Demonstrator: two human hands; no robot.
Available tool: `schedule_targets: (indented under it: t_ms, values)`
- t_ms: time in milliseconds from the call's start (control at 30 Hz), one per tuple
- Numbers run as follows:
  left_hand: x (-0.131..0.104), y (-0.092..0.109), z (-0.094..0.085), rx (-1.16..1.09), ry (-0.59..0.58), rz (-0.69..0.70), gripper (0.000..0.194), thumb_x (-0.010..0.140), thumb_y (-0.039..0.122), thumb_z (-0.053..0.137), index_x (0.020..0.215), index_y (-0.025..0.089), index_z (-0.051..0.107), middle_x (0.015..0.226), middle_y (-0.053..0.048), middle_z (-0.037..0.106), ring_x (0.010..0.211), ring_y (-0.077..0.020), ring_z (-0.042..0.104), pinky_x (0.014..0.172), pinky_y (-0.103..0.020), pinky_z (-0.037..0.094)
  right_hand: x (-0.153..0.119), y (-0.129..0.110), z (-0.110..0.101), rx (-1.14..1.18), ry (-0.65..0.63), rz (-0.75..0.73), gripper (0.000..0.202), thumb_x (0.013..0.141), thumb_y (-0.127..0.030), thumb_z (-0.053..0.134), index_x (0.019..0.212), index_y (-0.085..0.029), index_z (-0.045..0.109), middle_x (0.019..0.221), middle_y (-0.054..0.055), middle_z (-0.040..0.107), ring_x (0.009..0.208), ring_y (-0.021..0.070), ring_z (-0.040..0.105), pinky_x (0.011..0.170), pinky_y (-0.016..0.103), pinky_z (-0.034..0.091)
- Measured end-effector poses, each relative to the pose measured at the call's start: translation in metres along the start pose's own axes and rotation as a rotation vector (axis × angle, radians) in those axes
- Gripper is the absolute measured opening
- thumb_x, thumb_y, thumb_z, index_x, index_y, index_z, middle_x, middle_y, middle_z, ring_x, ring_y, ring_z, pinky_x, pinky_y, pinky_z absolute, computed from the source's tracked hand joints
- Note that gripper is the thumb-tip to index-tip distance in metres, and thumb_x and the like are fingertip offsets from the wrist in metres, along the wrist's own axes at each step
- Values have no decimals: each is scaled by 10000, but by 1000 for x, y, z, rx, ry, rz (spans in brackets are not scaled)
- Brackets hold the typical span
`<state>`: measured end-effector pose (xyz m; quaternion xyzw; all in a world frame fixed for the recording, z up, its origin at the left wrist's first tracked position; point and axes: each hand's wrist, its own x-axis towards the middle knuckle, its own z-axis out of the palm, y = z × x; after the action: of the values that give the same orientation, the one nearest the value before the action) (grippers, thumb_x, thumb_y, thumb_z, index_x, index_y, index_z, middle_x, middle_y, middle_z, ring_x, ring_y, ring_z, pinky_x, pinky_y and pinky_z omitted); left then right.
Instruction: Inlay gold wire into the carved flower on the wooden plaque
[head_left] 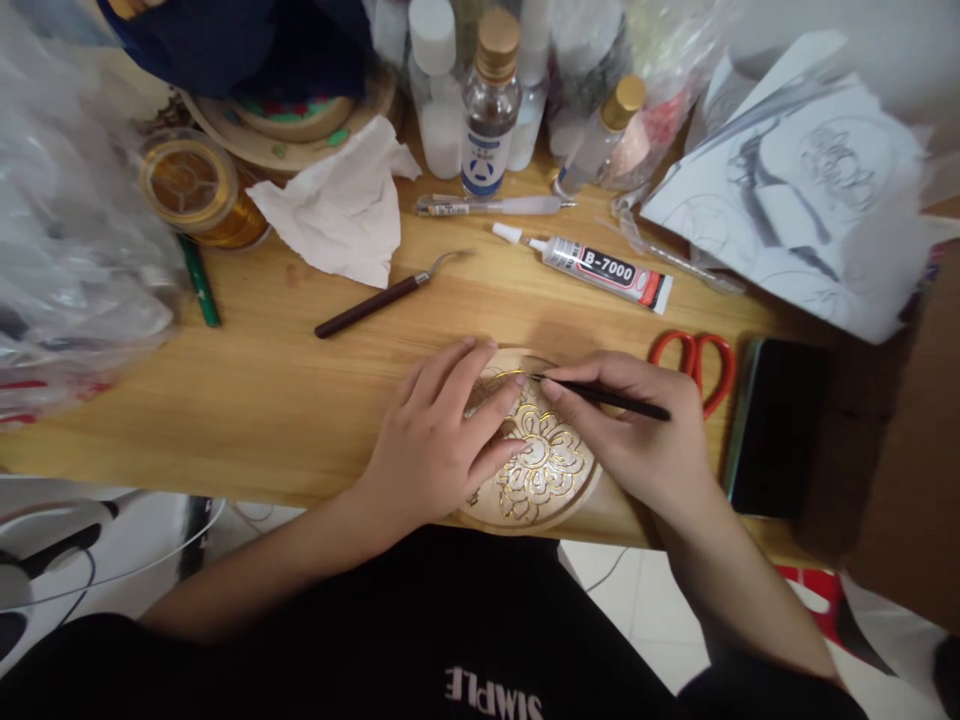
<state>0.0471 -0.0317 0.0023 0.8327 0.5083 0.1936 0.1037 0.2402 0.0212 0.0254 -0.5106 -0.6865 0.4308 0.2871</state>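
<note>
A round wooden disc (577,505) lies at the table's front edge, with a raised gold-outlined flower (541,465) on its pale face. Fingers spread, my left hand (439,435) rests across the disc's left side, and its index finger and thumb press on the design. My right hand (649,425) pinches slim black tweezers (619,397) like a pen. Their tip touches down near a curved gold wire (510,373) at the disc's upper part, close to my left index fingertip. My left hand hides part of the pattern.
Behind lie a dark-handled tool with a bent tip (375,305), a B-7000 glue tube (607,270), a pen (495,206) and crumpled tissue (345,210). Red-handled scissors (727,375) and a phone (776,430) are on the right. Bottles (487,130) and gold wire spool (191,185) stand farther back.
</note>
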Motion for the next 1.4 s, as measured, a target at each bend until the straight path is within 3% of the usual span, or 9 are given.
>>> schedule_targets:
  t_ms: [267,567,867,1067,1400]
  values:
    - [0,0,2,1,6,-8,384,943,387,562,1240,148,606,1360,-206,508,1252,-364,508,989,-555,475,0,3,-2,-51,-33,-55,54,836,-167,701,879,-182,729,800,6,737,672,108,662,569,219,508]
    - [-5,-1,9,-58,113,-23,379,933,326,575,1269,153,591,1344,-193,500,1268,-354,487,1031,-544,448,0,0,-3,-105,-36,-150,53,846,-129,684,877,-153,721,799,9,737,697,94,661,620,198,510]
    - [-2,0,7,-40,55,0,428,926,381,579,1280,139,582,1372,-216,475,1276,-380,477,1014,-567,457,-2,-1,1,-172,-5,-210,69,849,-114,676,902,-136,714,830,20,741,742,98,675,679,206,530]
    - [-4,0,9,-44,57,-24,430,937,387,561,1309,172,558,1407,-198,457,1313,-368,447,1029,-573,441,-3,0,0,-165,-27,-200,95,869,-131,653,924,-186,707,860,7,745,766,119,681,694,247,542]
    - [-3,1,7,-13,61,-32,409,933,376,568,1284,168,580,1381,-196,477,1290,-363,470,1017,-554,458,-4,-1,0,-169,-27,-212,89,868,-124,651,913,-178,707,843,5,739,744,109,670,678,231,534]
